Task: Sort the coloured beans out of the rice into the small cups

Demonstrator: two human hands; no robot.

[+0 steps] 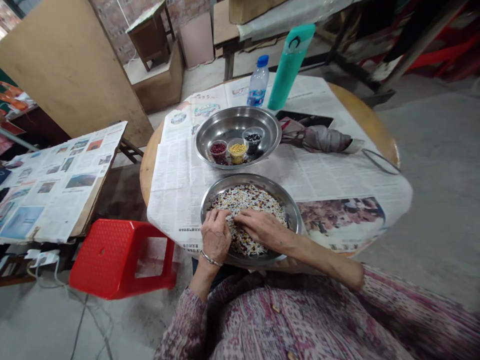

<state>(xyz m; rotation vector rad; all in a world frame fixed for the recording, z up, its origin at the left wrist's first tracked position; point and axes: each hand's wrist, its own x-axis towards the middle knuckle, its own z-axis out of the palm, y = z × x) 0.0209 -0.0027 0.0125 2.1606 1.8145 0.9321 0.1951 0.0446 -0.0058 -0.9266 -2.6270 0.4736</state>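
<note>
My left hand (216, 235), with a metal bangle at the wrist, has its fingertips down among mixed beans (251, 202). These are white, dark red and black, and they fill a steel plate (290, 212). My right hand (262, 230) lies across the beans, its fingers spread. I cannot tell whether either hand holds any beans. Beyond the plate, a larger steel dish (236, 117) holds several small cups: red beans (218, 149), yellow beans (237, 151), and black beans (253, 140). Both dishes sit on newspaper (176, 185).
The newspaper covers a round wooden table (369, 117). On it stand a water bottle (258, 82) and a teal flask (290, 65), beside a folded umbrella (318, 140). A red plastic stool (120, 260) sits at my left, past it a newspaper-covered table (56, 185). Cables cross the floor.
</note>
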